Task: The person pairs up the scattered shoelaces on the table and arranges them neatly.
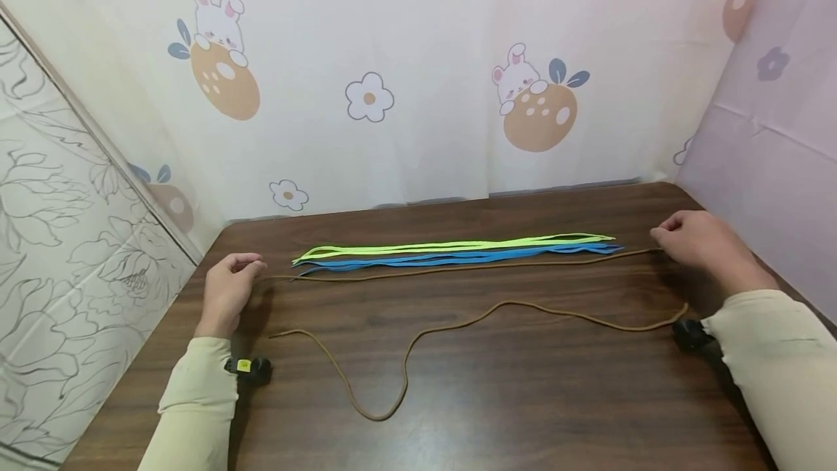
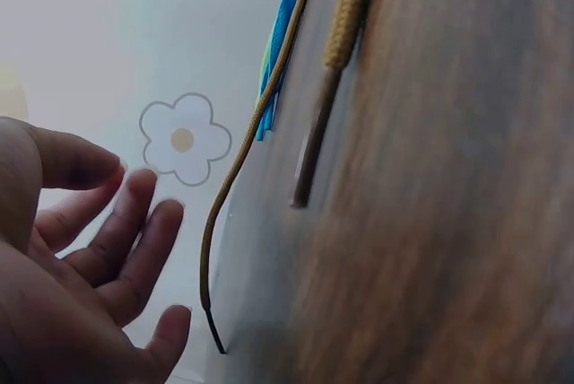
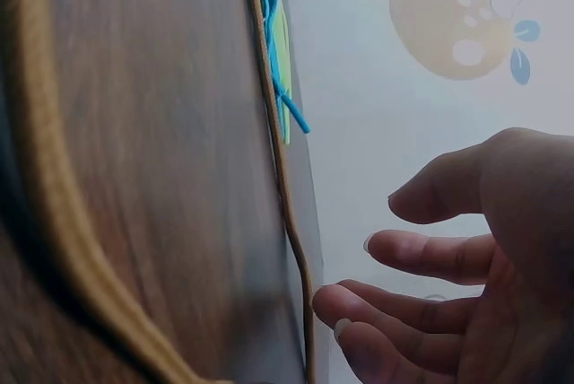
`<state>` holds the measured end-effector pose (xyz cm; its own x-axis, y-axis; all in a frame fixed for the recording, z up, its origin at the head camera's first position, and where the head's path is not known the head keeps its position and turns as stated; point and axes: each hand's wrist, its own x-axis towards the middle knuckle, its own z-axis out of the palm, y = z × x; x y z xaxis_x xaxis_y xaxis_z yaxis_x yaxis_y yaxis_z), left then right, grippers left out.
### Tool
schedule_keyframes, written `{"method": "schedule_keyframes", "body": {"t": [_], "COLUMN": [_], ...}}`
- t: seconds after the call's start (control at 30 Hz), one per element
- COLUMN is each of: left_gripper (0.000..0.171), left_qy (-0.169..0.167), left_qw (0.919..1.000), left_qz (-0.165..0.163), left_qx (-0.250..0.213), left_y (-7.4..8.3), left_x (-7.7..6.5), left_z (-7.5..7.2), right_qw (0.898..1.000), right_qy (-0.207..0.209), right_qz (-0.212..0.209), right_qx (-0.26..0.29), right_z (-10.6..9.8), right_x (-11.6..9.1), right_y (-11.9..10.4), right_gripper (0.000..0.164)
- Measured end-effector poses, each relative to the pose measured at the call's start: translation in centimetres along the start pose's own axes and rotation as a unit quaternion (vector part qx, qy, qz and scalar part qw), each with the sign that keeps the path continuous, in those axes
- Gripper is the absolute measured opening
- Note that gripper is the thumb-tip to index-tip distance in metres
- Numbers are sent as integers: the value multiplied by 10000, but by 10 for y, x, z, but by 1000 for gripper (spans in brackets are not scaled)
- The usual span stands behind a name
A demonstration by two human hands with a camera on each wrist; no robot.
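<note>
A brown round shoelace [image 1: 425,272] stretches almost straight across the table between the two hands. My left hand [image 1: 229,293] is beside its left end; in the left wrist view the fingers bend loosely, apart from the lace's dark tip [image 2: 215,330]. My right hand [image 1: 702,246] is at the other end, thumb and index finger separated, with the lower fingertips [image 3: 332,299] right by the lace. Closer to me lies a second brown shoelace [image 1: 378,419] in a wavy line. Blue flat laces [image 1: 392,263] lie just behind the straight brown one, with neon yellow laces [image 1: 445,246] behind them.
All the laces lie on a dark wood-grain table [image 1: 497,405]. A curtain [image 1: 425,158] printed with rabbits and flowers hangs along its back edge. A flower-drawn panel [image 1: 59,238] stands at the left, and a pale lilac curtain [image 1: 771,158] at the right.
</note>
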<state>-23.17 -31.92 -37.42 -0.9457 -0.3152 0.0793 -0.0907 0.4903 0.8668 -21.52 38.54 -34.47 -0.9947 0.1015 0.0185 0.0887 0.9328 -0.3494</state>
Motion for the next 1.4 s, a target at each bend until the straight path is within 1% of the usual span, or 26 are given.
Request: {"method": "schedule_keyframes", "body": {"t": [0.1, 0.27, 0.4, 0.53, 0.6, 0.7, 0.83, 0.9, 0.97, 1.03, 1.27, 1.4], "left_gripper": [35, 33, 30, 31, 31, 30, 29, 29, 28, 27, 25, 24], "left_qy": [19, -62, -258, -555, -743, -1140, -1733, -1965, -2128, -2239, -2401, -2449], "left_qw": [9999, 9987, 9958, 9904, 9873, 9820, 9721, 9660, 9608, 9564, 9496, 9438], "left_qz": [101, 422, 832, 1233, 1362, 1458, 1507, 1585, 1659, 1745, 1824, 1988], "left_qx": [110, 282, 271, 303, 336, 366, 472, 561, 637, 691, 852, 985], "left_y": [3, 10, 15, 21, 23, 28, 35, 38, 41, 43, 48, 51], "left_x": [-1, -3, -5, -6, -7, -11, -17, -20, -23, -26, -32, -37], "left_z": [2, 6, 12, 18, 21, 26, 32, 36, 39, 42, 52, 54], "right_qw": [10000, 10000, 9998, 9996, 9995, 9992, 9984, 9981, 9978, 9974, 9954, 9940], "right_qy": [12, 16, -10, -128, -179, -214, -263, -269, -272, -252, -277, -263], "right_qz": [-31, -97, -196, -229, -241, -325, -474, -533, -578, -646, -873, -1016], "right_qx": [4, 8, -7, -47, -77, -107, -151, -166, -167, -203, -285, -314], "right_z": [-1, -4, -5, -4, -5, -5, -4, -3, -1, 1, 6, 9], "right_x": [-1, -3, -5, -8, -10, -12, -16, -18, -21, -23, -29, -30], "right_y": [-4, -15, -29, -40, -45, -53, -69, -77, -86, -93, -110, -119], "right_gripper": [44, 46, 46, 48, 48, 48, 48, 48, 47, 46, 43, 38]}}
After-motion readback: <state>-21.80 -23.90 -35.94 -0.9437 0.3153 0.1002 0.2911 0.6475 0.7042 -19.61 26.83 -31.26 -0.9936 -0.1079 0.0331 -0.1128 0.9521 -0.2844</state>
